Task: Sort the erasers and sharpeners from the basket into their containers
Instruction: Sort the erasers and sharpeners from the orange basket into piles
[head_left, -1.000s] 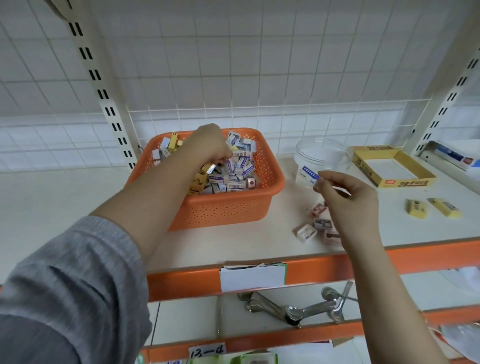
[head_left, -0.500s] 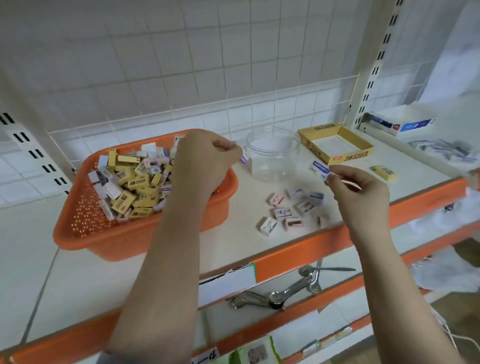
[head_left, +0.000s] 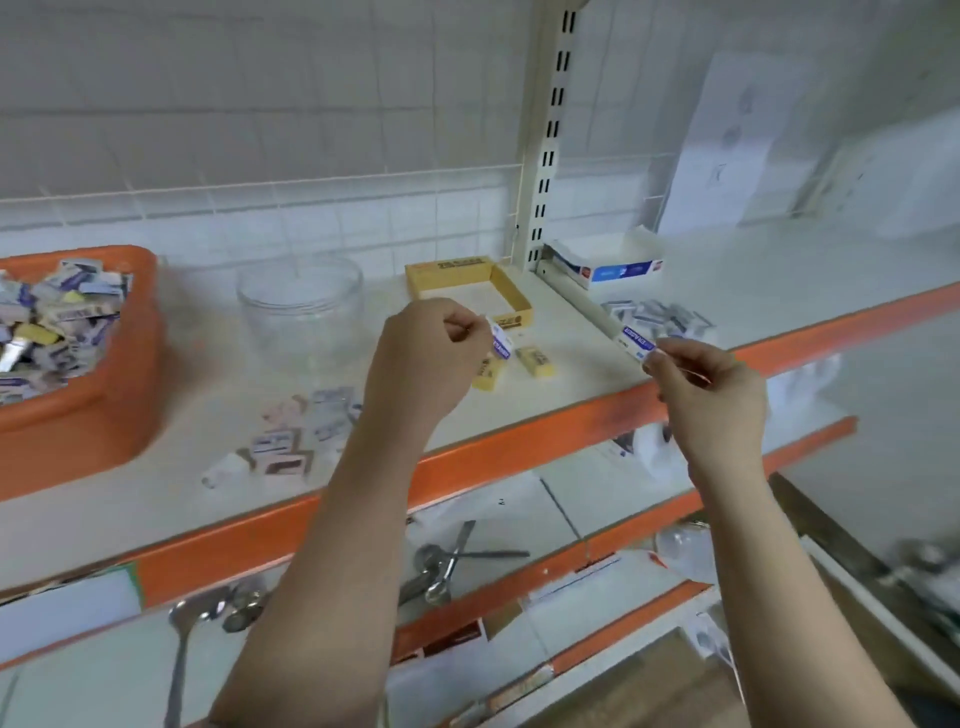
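Note:
My left hand (head_left: 426, 358) pinches a white eraser with a blue label (head_left: 501, 344) above two yellow erasers (head_left: 535, 360) on the shelf. Farther right, my right hand (head_left: 706, 384) grips another blue-labelled eraser (head_left: 637, 341) near the shelf's orange front edge. At the far left stands the orange basket (head_left: 119, 364), full of mixed erasers and sharpeners. A clear plastic jar (head_left: 301, 306) and a yellow cardboard tray (head_left: 467, 273) stand behind my left hand. A pile of blue-white erasers (head_left: 657, 314) lies on the neighbouring shelf, before a white and blue box (head_left: 608, 262).
Several small sharpeners (head_left: 291, 436) lie loose on the shelf in front of the jar. A slotted upright post (head_left: 550, 140) divides the two shelf bays. Spoons and scissors (head_left: 447, 561) rest on the lower shelf.
The view has swung right. My left hand has left the basket with an eraser and moved right past the jar. My right hand has carried its eraser right towards the neighbouring shelf.

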